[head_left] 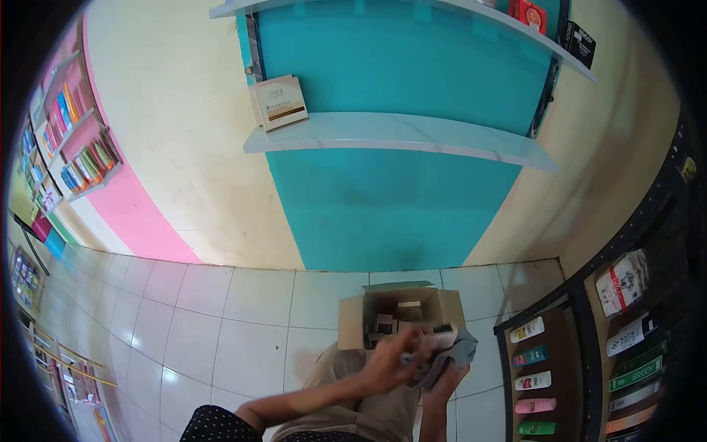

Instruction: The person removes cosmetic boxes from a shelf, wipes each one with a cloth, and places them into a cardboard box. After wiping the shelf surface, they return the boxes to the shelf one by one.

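An open cardboard box (351,324) stands on the tiled floor in front of my knees, with several small boxes inside. My left hand (394,361) is over the near edge of the box, its fingers blurred by motion beside a small pale item (440,338). To the right, my right hand (448,379) is wrapped round a grey cloth (458,353). The pale item lies against the cloth; which hand bears it is unclear.
A marbled wall shelf (398,132) carries cream boxes (281,102) at its left end. Above it, another shelf (508,26) holds a red box and a black box. A dark rack (582,324) with bottles stands at the right. Stocked shelves line the left.
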Available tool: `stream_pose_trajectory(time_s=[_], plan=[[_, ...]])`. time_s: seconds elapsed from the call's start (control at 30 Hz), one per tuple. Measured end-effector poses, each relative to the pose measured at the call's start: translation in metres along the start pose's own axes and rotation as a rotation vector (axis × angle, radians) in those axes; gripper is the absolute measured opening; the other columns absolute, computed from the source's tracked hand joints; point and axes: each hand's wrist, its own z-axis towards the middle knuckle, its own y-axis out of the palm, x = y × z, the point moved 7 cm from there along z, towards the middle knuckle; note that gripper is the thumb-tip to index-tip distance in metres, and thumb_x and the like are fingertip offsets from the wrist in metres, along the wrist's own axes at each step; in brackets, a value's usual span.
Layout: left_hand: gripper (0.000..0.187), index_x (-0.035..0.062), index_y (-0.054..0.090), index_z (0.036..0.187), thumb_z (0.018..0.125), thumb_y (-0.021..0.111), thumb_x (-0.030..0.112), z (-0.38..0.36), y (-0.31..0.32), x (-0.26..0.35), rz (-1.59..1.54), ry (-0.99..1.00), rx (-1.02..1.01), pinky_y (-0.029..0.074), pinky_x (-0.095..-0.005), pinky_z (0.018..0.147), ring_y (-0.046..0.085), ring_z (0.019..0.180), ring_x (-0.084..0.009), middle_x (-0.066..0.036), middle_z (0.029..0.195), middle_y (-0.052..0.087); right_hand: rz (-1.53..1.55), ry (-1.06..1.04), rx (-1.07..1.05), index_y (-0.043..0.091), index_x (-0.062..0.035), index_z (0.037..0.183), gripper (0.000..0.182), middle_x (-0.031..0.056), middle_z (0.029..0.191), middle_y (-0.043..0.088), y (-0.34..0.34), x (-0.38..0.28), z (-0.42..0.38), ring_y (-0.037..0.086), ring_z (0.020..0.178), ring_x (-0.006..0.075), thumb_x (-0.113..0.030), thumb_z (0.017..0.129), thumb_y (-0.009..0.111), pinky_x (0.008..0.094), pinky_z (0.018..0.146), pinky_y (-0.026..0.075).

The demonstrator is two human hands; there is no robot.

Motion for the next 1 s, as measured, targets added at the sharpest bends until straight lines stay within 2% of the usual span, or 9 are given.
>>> stream_pose_trajectory(time_s=[0.03,0.1,0.13,0.17,0.23,0.43,0.53,0.87,1.0], plan=[[0.043,0.0035,0.04,0.114,0.076,0.06,0.009,0.011,-0.011,0.0,-0.149,-0.074,0.054,0.047,-0.0305,0.069,0.06,0.077,-0.0205,-0.014,0.105,0.052,0.054,-0.027,-0.069,0.049,-0.0021,0.088,0.019,0.005,0.076,0.054,0.0,-0.002,0.002,0.052,0.061,0.0126,-0.02,0.081,0.049,0.0225,0.053,0.042],[0.042,0.0027,0.045,0.111,0.073,0.063,0.008,0.049,-0.052,0.022,0.1,0.14,0.108,0.046,-0.0299,0.073,0.059,0.081,-0.0193,-0.012,0.106,0.053,0.046,-0.027,-0.061,0.05,-0.0015,0.088,0.021,0.0059,0.075,0.055,-0.008,-0.005,0.006,0.052,0.059,0.0124,-0.021,0.082,0.049,0.0221,0.052,0.041],[0.045,0.0007,0.046,0.109,0.07,0.066,0.006,0.065,-0.073,0.086,0.547,0.674,0.355,0.045,-0.0297,0.077,0.057,0.086,-0.0187,-0.012,0.105,0.054,0.035,-0.022,-0.05,0.05,-0.0009,0.088,0.022,0.0068,0.074,0.055,-0.01,-0.006,0.007,0.051,0.057,0.0122,-0.022,0.082,0.049,0.0218,0.051,0.041],[0.046,-0.0014,0.045,0.11,0.069,0.065,0.003,0.102,-0.098,0.087,0.307,0.517,0.336,0.044,-0.0294,0.08,0.055,0.09,-0.0192,-0.012,0.105,0.054,0.041,-0.029,-0.051,0.05,-0.0009,0.088,0.022,0.0068,0.074,0.055,-0.009,-0.01,0.007,0.051,0.057,0.0122,-0.022,0.082,0.049,0.0218,0.051,0.041],[0.046,-0.0044,0.048,0.106,0.066,0.067,0.006,0.161,-0.144,0.111,0.171,0.491,0.429,0.046,-0.0294,0.072,0.057,0.084,-0.0195,-0.014,0.092,0.058,0.012,-0.019,-0.079,0.051,0.0003,0.086,0.023,0.008,0.07,0.056,-0.004,-0.019,0.004,0.05,0.056,0.0121,-0.022,0.082,0.049,0.0217,0.05,0.04],[0.035,-0.0042,0.051,0.096,0.065,0.065,0.001,0.273,-0.212,0.115,0.371,0.453,0.312,0.046,-0.0272,0.064,0.059,0.07,-0.0147,-0.012,0.078,0.062,-0.027,-0.004,-0.081,0.048,0.0,0.086,0.019,0.0099,0.068,0.055,-0.008,-0.02,0.01,0.05,0.055,0.0148,-0.018,0.084,0.044,0.0251,0.05,0.04],[0.035,-0.0045,0.051,0.096,0.064,0.065,0.001,0.287,-0.22,0.105,0.422,0.328,0.267,0.045,-0.027,0.063,0.059,0.071,-0.015,-0.013,0.079,0.062,-0.009,-0.051,-0.054,0.049,0.0,0.085,0.019,0.0096,0.068,0.055,-0.014,-0.019,0.013,0.05,0.055,0.0146,-0.019,0.084,0.044,0.0248,0.049,0.04],[0.04,-0.0059,0.047,0.102,0.066,0.064,0.0,0.28,-0.225,0.098,0.387,0.287,0.227,0.045,-0.0287,0.064,0.058,0.074,-0.0172,-0.016,0.083,0.061,-0.054,-0.002,-0.038,0.05,-0.0006,0.085,0.019,0.0089,0.068,0.055,-0.016,-0.017,0.015,0.049,0.053,0.0135,-0.019,0.083,0.045,0.0243,0.048,0.039],[0.041,-0.0055,0.046,0.103,0.067,0.065,0.001,0.275,-0.222,0.102,0.393,0.256,0.198,0.045,-0.0297,0.067,0.058,0.076,-0.0176,-0.016,0.085,0.061,-0.018,0.03,-0.039,0.052,0.0003,0.085,0.019,0.0091,0.072,0.057,-0.016,-0.014,0.015,0.053,0.061,0.0139,-0.018,0.08,0.049,0.022,0.053,0.041]])
